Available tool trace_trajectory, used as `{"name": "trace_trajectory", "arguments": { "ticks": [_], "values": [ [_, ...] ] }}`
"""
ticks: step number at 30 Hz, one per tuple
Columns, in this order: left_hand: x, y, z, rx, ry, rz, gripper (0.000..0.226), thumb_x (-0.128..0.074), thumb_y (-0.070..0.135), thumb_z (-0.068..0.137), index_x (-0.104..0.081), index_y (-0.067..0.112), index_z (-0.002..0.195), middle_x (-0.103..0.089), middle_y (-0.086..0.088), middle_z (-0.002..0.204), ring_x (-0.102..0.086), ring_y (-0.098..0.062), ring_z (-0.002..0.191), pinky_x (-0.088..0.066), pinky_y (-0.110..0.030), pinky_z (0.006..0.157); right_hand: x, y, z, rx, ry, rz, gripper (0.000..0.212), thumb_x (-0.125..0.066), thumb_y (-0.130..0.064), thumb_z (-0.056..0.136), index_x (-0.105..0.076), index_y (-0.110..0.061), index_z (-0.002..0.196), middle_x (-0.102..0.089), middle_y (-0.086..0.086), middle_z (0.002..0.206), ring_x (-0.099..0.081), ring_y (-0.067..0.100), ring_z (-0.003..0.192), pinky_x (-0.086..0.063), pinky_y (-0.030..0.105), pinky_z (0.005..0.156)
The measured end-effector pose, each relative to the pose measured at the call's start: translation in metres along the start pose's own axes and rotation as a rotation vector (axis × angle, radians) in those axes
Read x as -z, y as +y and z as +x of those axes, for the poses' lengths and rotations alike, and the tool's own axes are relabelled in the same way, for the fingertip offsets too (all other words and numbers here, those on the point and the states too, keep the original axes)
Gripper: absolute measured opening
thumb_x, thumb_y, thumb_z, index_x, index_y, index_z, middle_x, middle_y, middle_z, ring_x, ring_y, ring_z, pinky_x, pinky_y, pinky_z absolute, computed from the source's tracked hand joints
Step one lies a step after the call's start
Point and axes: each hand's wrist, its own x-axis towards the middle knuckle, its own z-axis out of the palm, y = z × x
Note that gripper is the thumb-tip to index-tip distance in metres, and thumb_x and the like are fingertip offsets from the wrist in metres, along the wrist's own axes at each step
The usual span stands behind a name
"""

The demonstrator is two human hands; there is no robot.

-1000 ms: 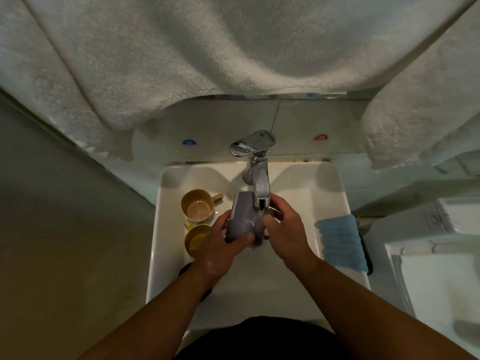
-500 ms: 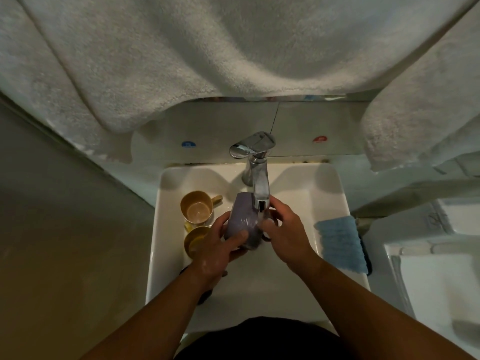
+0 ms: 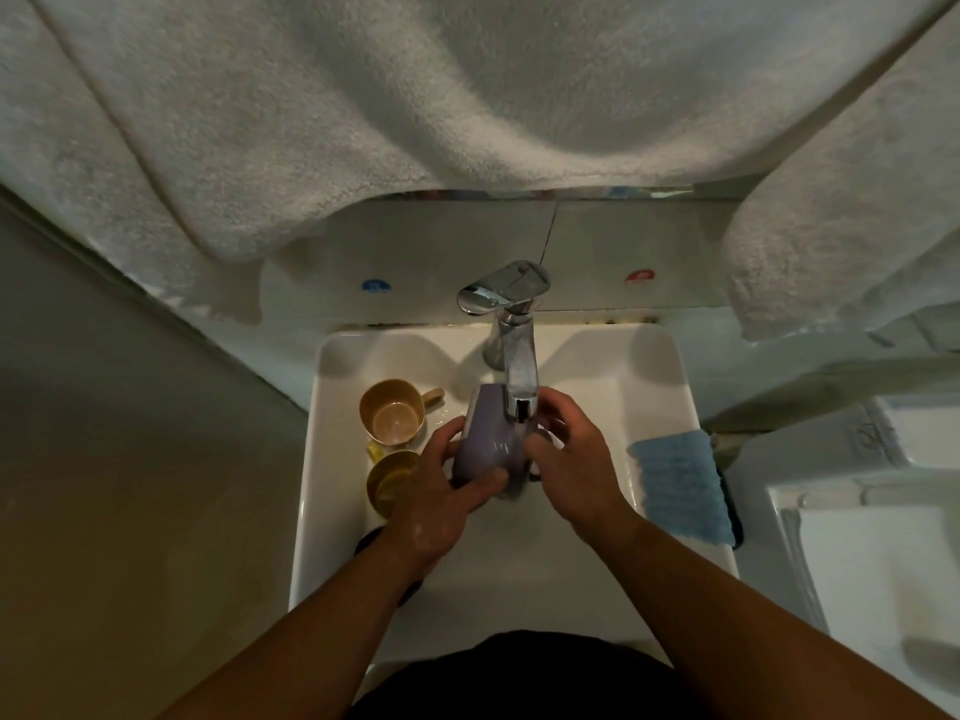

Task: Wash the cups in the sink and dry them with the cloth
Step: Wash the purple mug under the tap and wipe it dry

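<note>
A purple cup [image 3: 485,433] is held under the chrome tap [image 3: 511,335] over the white sink [image 3: 660,387]. My left hand [image 3: 441,491] grips its body from the left, thumb across the lower side. My right hand [image 3: 571,454] holds its right side, fingers curled near the spout; the handle is hidden. Two yellow cups stand at the sink's left: one upright [image 3: 392,410] and one nearer me [image 3: 389,480], partly behind my left hand. A blue cloth [image 3: 680,485] lies on the sink's right rim.
White towels [image 3: 415,106] hang overhead and at the right [image 3: 841,226]. A dark object [image 3: 370,544] shows under my left wrist. A white fixture [image 3: 872,543] stands to the right of the sink. The wall at the left is bare.
The purple cup has turned slightly in my hands under the spout. My left thumb has slid lower along it. The yellow cups and cloth have not moved.
</note>
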Motion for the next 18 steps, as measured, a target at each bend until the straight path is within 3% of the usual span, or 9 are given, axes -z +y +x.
{"name": "trace_trajectory", "arguments": {
  "ticks": [2,4,6,9,14,18],
  "values": [
    [0.001,0.002,0.000,-0.002,-0.005,0.010,0.082,-0.080,0.034,0.079,-0.038,0.032,0.149,-0.051,0.003,0.143,-0.058,-0.022,0.124,-0.059,-0.040,0.094,-0.001,0.000,-0.001,0.004,0.015,0.004,0.047,-0.058,-0.003,0.092,-0.057,-0.026,0.132,-0.064,-0.006,0.126,-0.059,0.015,0.119,-0.059,0.047,0.091],
    [0.001,0.005,0.001,0.005,-0.004,-0.006,0.092,-0.078,0.044,0.072,-0.037,0.029,0.153,-0.050,-0.002,0.148,-0.058,-0.026,0.125,-0.058,-0.045,0.095,-0.001,-0.001,-0.003,0.014,-0.005,0.018,0.046,-0.059,-0.004,0.093,-0.055,-0.029,0.132,-0.062,-0.009,0.127,-0.059,0.011,0.119,-0.060,0.032,0.088],
    [0.001,0.007,0.004,0.009,-0.002,-0.029,0.088,-0.077,0.041,0.076,-0.035,0.030,0.153,-0.049,-0.002,0.149,-0.059,-0.029,0.125,-0.058,-0.048,0.094,0.000,-0.001,-0.004,0.024,-0.077,0.048,0.053,-0.068,-0.007,0.091,-0.050,-0.032,0.134,-0.059,-0.012,0.129,-0.057,-0.001,0.117,-0.057,0.018,0.083],
    [0.001,0.010,0.004,0.004,-0.040,-0.042,0.078,-0.074,0.038,0.082,-0.036,0.036,0.150,-0.049,0.001,0.148,-0.060,-0.026,0.124,-0.058,-0.047,0.095,0.006,-0.001,-0.003,0.022,-0.157,0.048,0.065,-0.082,-0.011,0.081,-0.046,-0.031,0.131,-0.057,-0.016,0.125,-0.056,-0.018,0.104,-0.052,0.010,0.077],
    [-0.004,0.014,0.001,-0.028,-0.071,0.001,0.070,-0.068,0.033,0.093,-0.033,0.034,0.154,-0.048,0.006,0.145,-0.057,-0.021,0.125,-0.059,-0.037,0.093,0.010,-0.009,-0.004,-0.107,-0.055,0.183,0.044,-0.073,-0.020,0.089,-0.051,-0.026,0.126,-0.060,-0.002,0.123,-0.064,0.010,0.097,-0.050,0.011,0.057],
    [-0.004,0.017,0.002,-0.053,-0.052,0.030,0.070,-0.069,0.052,0.085,-0.038,0.042,0.147,-0.046,0.004,0.147,-0.055,-0.026,0.128,-0.060,-0.042,0.093,0.010,-0.008,-0.011,-0.078,-0.081,0.149,0.052,-0.073,-0.023,0.090,-0.046,-0.026,0.135,-0.059,-0.012,0.114,-0.064,0.005,0.094,-0.050,0.010,0.058]
  ]
}}
